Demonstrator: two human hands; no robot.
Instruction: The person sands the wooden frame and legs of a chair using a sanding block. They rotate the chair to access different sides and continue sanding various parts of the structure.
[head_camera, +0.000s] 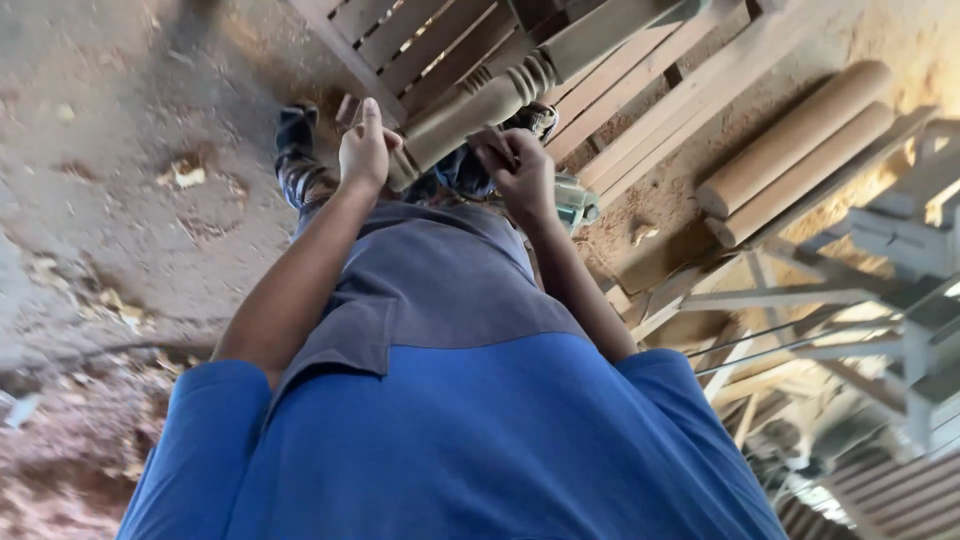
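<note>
Near the top centre of the frame, the left hand (362, 152) rests against the lower end of a turned wooden post (500, 95), its thumb raised and its fingers pressed to the pale, ringed end rather than wrapped round it. The right hand (520, 170) sits just beside it to the right, fingers curled closed against the underside of the same post; what else it may hold is hidden. The post slants up to the upper right, passing over a slatted wooden frame (420, 40) that fills the top middle of the frame. Just right of the right hand, a pale green tool (575, 200) peeks out, mostly covered. Two rounded wooden cylinders (795, 150) lie side by side at the upper right on sawdust. The dirt floor (110, 180), with scattered wood chips, takes up the left side. The person's blue shirt (450, 450) fills the lower centre.
</note>
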